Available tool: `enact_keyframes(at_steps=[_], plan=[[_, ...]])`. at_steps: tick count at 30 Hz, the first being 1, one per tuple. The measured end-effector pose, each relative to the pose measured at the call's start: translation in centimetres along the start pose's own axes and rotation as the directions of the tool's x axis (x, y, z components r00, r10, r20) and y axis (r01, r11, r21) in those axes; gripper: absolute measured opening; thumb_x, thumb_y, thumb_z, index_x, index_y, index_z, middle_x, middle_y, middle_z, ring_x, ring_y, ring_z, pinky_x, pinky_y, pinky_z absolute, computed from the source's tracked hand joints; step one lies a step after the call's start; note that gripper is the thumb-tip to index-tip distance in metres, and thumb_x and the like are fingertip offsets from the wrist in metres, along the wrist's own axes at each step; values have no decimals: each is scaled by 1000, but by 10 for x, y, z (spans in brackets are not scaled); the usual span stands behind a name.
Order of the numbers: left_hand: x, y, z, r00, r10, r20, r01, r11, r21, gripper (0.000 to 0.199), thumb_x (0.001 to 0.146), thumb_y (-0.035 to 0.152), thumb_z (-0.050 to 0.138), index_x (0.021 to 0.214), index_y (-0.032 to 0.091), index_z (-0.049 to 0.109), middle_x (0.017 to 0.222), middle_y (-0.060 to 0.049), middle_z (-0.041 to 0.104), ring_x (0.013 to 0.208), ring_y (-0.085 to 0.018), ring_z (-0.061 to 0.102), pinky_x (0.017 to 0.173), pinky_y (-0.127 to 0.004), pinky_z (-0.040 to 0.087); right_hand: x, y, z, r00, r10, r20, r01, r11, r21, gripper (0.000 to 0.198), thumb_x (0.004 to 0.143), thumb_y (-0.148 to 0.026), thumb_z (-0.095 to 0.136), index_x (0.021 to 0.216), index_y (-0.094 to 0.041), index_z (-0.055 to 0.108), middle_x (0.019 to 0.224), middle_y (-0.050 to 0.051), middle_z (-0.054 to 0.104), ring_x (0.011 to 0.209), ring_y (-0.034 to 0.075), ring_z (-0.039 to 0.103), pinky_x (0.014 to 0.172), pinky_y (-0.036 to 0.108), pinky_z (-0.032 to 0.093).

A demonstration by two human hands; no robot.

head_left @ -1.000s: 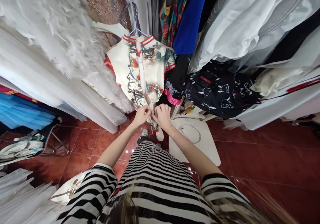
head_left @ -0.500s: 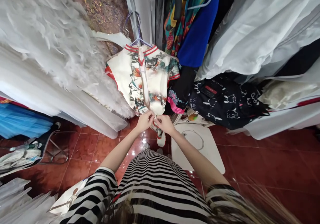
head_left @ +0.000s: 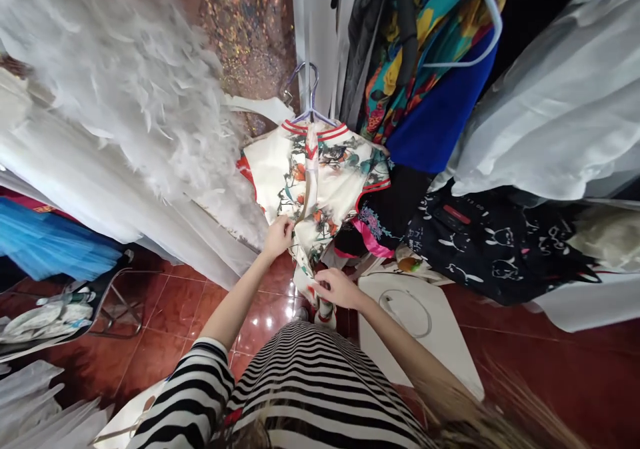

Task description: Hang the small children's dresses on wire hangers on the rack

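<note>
A white cheongsam with red striped trim and a floral and branch print hangs in front of me from a thin purple hanger. Its front opening is parted from the collar downward. My left hand is closed on the garment's edge at waist height, left of the opening. Lower and to the right, my right hand pinches the cloth of the skirt part. The cloth between my hands is bunched, and the fingertips of both hands are partly hidden.
White feathered gowns crowd the left side. On the right hang a blue garment, a black printed bag and white gowns. A white stool stands on the red tiled floor, near my right arm.
My hands were together at the garment's front and are now apart: the left higher on its left edge, the right lower down. The view has shifted, so the garment appears lower and farther right.
</note>
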State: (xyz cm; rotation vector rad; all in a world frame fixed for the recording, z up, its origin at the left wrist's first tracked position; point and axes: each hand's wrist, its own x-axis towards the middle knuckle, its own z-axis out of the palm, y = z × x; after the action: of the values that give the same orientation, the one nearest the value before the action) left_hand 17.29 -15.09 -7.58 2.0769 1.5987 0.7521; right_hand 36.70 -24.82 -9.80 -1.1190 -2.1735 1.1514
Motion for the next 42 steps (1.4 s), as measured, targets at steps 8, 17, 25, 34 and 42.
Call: enact_keyframes(at_steps=[8,17,25,34,42], plan=[[-11,24,-16,937,207,283,-224,974,30,15,91,20,45,78,23,52,81,-2,59,77,-18,60,72,-29,48,70,-1,-10,897,177,-404,-179,983,33,17,76,-21,58,67,-26,44,62,-2,57,59,17,56,61,27,45],[-6,9,-6,972,132,193,-147,987,64,14,90,16,43,82,24,49,83,-1,57,77,-17,59,71,-28,47,83,-8,-4,920,294,-259,-244,947,210,28,73,-12,59,59,-25,39,53,-4,56,52,15,56,56,25,45],[33,-5,-26,997,83,-5,-83,996,25,17,87,12,47,76,24,46,77,0,55,74,-18,57,69,-28,46,62,-14,11,948,302,-103,-292,951,104,35,76,-16,65,56,-24,37,51,-5,54,53,14,55,56,24,40],[37,18,-52,913,396,99,-394,918,-33,15,94,20,43,80,25,46,80,0,54,74,-17,57,69,-27,47,96,-20,-20,864,193,-466,-239,970,-41,10,76,-15,60,77,-23,54,77,1,65,70,17,61,68,27,46],[32,17,-39,901,410,141,-410,912,-30,16,94,18,43,80,24,47,80,0,54,77,-17,58,71,-27,47,105,-30,-6,777,224,-588,-283,959,-8,12,81,-16,53,72,-24,51,70,2,64,67,19,61,66,28,45]])
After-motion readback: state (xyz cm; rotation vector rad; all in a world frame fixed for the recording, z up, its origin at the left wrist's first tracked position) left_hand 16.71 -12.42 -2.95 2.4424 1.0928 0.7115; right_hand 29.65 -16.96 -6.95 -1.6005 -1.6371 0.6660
